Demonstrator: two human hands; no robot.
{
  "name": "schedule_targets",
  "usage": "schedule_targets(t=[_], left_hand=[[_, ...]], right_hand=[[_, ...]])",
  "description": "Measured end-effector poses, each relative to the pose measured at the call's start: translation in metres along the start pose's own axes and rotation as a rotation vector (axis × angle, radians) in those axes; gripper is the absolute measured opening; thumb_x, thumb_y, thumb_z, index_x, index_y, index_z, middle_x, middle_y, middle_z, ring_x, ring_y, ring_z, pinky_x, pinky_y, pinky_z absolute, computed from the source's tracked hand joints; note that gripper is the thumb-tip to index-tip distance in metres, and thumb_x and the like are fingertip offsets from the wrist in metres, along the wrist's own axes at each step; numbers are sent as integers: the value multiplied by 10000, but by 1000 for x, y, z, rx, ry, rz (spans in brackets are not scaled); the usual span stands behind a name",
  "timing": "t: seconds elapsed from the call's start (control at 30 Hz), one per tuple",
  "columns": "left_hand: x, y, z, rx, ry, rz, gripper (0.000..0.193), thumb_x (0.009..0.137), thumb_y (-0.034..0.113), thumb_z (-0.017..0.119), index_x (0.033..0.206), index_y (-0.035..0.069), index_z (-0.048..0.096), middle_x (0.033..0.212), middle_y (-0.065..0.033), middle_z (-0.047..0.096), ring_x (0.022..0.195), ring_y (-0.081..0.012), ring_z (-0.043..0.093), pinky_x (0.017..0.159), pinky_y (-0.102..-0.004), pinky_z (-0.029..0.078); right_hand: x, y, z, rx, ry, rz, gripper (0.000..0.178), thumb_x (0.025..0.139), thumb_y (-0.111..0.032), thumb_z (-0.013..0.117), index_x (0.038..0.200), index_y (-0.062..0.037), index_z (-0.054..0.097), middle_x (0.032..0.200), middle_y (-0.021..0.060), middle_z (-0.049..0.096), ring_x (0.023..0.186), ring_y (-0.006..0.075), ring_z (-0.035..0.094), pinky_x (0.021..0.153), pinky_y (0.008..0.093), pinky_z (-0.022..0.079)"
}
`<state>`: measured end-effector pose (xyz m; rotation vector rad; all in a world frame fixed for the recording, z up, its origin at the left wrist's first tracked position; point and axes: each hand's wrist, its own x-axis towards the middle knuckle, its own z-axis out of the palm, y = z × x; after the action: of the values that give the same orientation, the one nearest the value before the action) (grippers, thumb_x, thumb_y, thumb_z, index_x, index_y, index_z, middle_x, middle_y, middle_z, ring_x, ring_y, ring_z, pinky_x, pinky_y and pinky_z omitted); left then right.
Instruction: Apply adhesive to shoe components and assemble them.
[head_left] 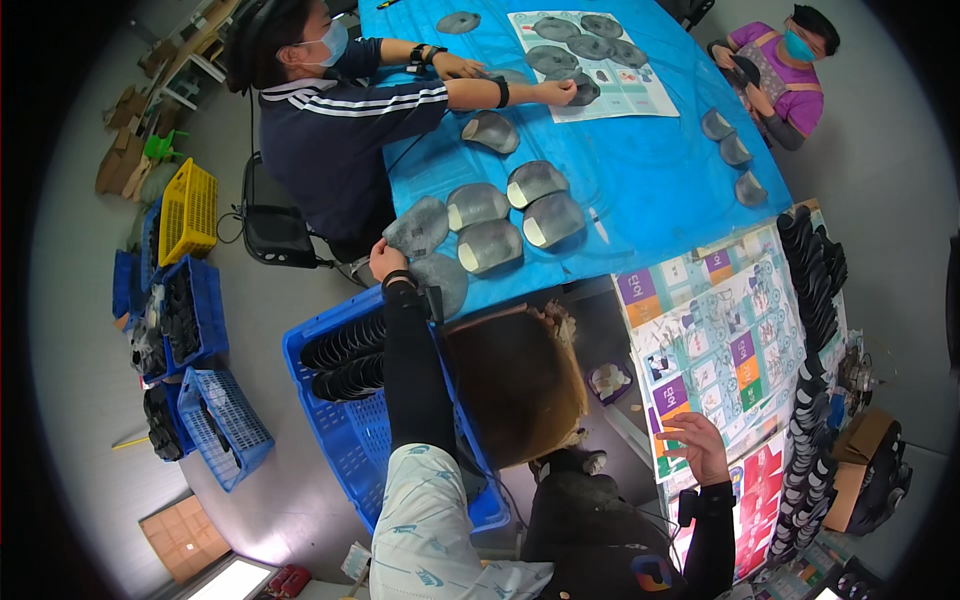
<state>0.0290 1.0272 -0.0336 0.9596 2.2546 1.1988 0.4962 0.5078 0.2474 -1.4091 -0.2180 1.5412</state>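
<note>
Grey oval piece point(417, 228), mottled and rounded in outline with a small dark mark on its surface, at the near left edge of the blue-covered table point(630, 200). Left hand point(388, 262) at its lower left edge, fingertips against it; whether they are clamped on it cannot be told. Second grey piece point(442, 284) just below, near the table's edge. To the right, curved grey shells point(490, 247) with cream patches. Blue crate point(325, 425) beneath the left forearm. Right hand point(700, 447), fingers apart, by the printed sheets point(715, 330)
</note>
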Motion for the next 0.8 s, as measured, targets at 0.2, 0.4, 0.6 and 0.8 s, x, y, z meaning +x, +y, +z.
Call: schedule_targets(t=[0.2, 0.4, 0.6, 0.8], left_hand=[[-2, 9, -3, -301, -163, 17, 394, 890, 64, 499, 1208, 31, 730, 1095, -158, 751, 996, -257, 707, 914, -328, 528], [-16, 27, -19, -6, 31, 179, 257, 851, 63, 571, 1065, 72, 714, 1008, -166, 745, 975, -336, 703, 886, -409, 532], [-29, 40, -38, 214, 38, 469, 168, 896, 124, 653, 1053, 103, 707, 995, -127, 695, 948, -353, 660, 813, -449, 523], [-40, 47, -43, 420, 115, 600, 199, 920, 155, 642, 1102, 127, 717, 986, -104, 678, 942, -330, 641, 808, -440, 512]], right_hand=[[-5, -1, 0, -16, 15, 0, 340, 942, -112, 535, 1238, 54, 525, 1223, 217, 649, 1095, 345, 700, 781, 377, 645], [-6, 2, -4, -10, 27, -7, 338, 939, -118, 551, 1235, 43, 530, 1208, 214, 657, 1083, 336, 704, 783, 373, 644], [-3, 6, -7, -1, 8, -14, 386, 927, -156, 588, 1250, 44, 523, 1226, 210, 645, 1095, 346, 696, 786, 374, 639], [-1, 5, -7, -22, 20, 9, 390, 931, -166, 594, 1252, 44, 523, 1228, 201, 639, 1098, 345, 694, 786, 370, 636]])
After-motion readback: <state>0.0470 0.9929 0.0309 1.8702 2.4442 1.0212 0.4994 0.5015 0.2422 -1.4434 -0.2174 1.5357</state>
